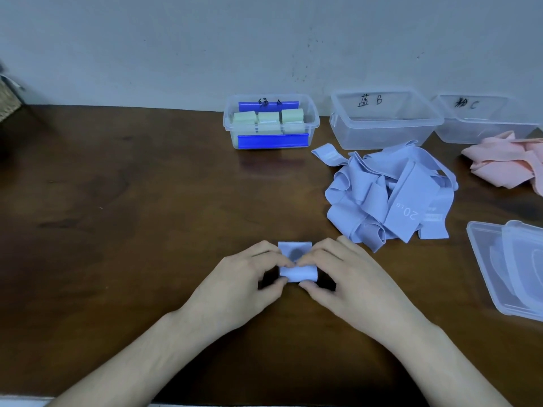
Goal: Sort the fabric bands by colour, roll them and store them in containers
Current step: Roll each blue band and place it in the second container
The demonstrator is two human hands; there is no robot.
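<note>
brown table (117,230): blue band heap (390,192) beside lids (511,268), pink bands (505,163)

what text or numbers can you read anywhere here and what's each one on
"绿 A": handwritten on the left container, which holds green rolls.
"蓝 B": handwritten on the middle container.
"粉 C": handwritten on the right container, slightly blurred.
"20 LB": printed on a band in the blue pile.
Small tag on that pile: too small to read.

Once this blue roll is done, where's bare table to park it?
Bare wood left of the left hand, and between the hands and the green-roll box. Crowded on the right: blue pile, pink pile, lids.
</note>
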